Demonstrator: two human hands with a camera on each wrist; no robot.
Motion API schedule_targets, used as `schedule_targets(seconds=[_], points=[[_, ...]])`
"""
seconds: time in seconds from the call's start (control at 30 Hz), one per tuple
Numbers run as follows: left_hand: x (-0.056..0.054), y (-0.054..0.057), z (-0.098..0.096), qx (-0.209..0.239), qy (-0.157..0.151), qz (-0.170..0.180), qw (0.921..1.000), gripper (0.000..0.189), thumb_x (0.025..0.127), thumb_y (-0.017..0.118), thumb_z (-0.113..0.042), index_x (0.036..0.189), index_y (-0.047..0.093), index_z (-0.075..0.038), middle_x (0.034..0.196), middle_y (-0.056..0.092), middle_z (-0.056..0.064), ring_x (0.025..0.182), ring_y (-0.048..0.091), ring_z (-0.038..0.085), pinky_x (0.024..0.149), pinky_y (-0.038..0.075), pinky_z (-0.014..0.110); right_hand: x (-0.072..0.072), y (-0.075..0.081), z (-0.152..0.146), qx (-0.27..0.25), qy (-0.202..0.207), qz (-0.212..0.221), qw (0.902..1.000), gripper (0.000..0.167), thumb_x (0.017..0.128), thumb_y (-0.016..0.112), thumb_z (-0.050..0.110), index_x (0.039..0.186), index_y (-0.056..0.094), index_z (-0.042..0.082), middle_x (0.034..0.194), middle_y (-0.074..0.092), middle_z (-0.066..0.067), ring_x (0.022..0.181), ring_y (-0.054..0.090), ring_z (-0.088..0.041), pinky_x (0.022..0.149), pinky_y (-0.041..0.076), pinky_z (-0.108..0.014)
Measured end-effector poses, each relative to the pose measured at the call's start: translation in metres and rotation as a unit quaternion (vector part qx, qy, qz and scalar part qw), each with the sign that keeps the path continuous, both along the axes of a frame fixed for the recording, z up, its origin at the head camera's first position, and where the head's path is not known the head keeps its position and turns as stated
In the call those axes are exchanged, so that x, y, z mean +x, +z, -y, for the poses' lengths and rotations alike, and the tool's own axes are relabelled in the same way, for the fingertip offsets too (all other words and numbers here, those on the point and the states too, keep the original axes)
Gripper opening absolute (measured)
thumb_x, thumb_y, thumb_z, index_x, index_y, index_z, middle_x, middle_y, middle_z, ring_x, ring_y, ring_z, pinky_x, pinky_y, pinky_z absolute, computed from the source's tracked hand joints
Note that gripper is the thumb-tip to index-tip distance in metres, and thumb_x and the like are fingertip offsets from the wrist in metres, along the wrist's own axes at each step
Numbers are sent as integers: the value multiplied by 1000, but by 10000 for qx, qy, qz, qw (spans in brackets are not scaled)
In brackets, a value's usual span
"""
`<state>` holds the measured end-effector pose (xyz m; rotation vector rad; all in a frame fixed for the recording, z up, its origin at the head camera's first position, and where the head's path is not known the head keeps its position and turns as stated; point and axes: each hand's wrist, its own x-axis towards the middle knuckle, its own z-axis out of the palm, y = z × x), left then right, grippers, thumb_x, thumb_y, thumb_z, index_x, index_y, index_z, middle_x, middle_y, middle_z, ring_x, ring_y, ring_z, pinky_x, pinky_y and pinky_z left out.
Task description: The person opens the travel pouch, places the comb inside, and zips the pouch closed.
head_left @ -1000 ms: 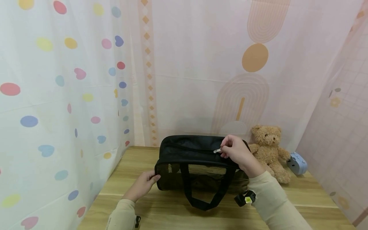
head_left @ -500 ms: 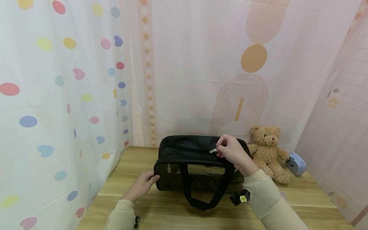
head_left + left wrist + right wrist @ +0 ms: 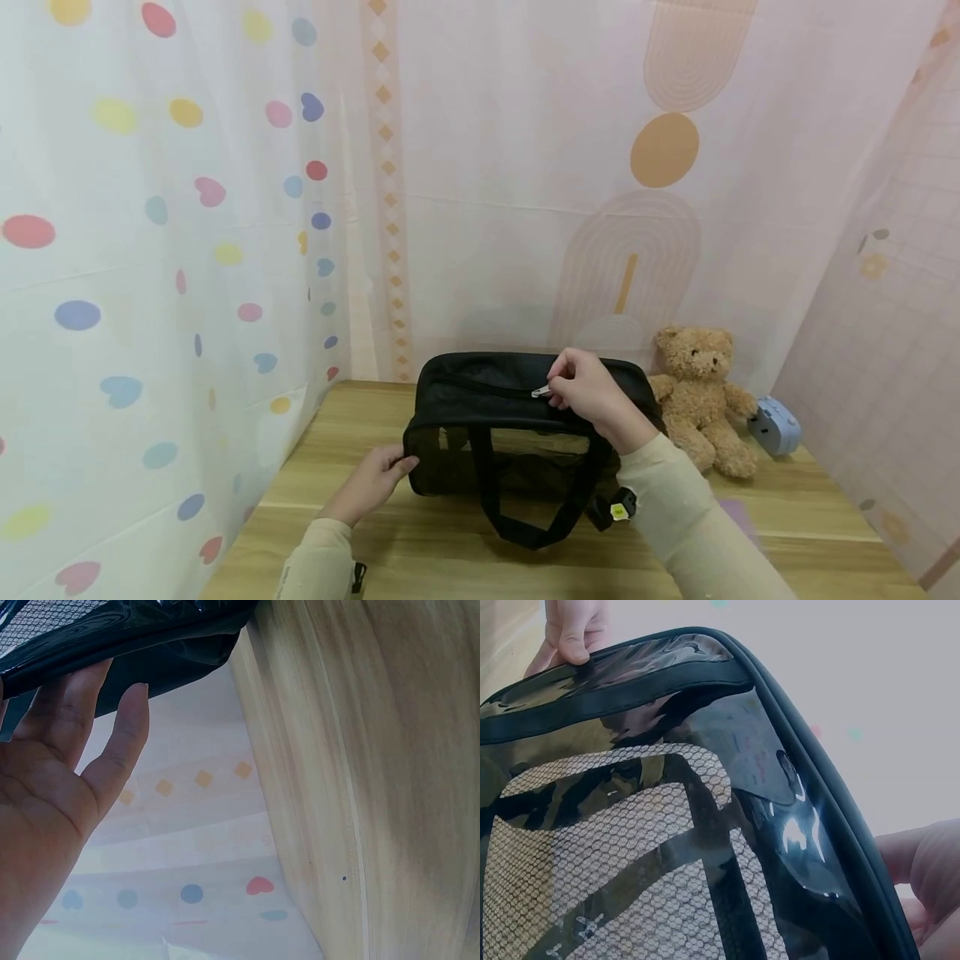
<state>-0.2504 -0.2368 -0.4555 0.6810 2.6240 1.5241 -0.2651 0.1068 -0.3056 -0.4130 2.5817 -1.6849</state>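
Observation:
A black bag (image 3: 517,412) with a see-through front and a mesh panel stands on the wooden table. Its black strap handle (image 3: 534,533) hangs down in front. My right hand (image 3: 588,392) pinches the silver zipper pull (image 3: 540,391) on the top, right of the middle. At the bag's lower left corner, my left hand (image 3: 375,479) holds the edge with the thumb on the front. In the left wrist view, that hand's fingers (image 3: 124,739) reach up to the dark edge. The right wrist view shows the clear panel (image 3: 742,750) up close, with the zipper pull hidden.
Behind the bag's right end sits a brown teddy bear (image 3: 697,400), beside a small light blue case (image 3: 775,427). A purple flat item (image 3: 738,518) shows partly behind my right sleeve. Patterned curtains (image 3: 510,208) close off the back and sides of the table (image 3: 435,558).
My right hand has moved left along the bag's top with the zipper pull. More of the purple item shows beside the sleeve. My left hand has stayed at the corner.

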Motion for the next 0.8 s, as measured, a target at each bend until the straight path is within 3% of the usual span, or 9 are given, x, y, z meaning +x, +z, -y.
schedule_targets(seconds=[0.5, 0.8], points=[[-1, -4, 1, 40, 94, 85, 9999, 23, 107, 53, -17, 111, 73, -6, 97, 67, 9, 68, 44, 11, 70, 40, 31, -2, 0, 13, -100, 19, 76, 9999, 9, 100, 51, -6, 94, 55, -1, 89, 59, -12, 71, 63, -19, 68, 54, -31], [0, -2, 0, 80, 109, 49, 9999, 21, 107, 54, -16, 109, 73, -7, 107, 70, 7, 80, 53, 13, 74, 43, 29, -2, 2, 21, -129, 67, 99, 9998, 10, 101, 50, -6, 94, 55, 0, 90, 59, -12, 72, 63, -19, 68, 54, -31]])
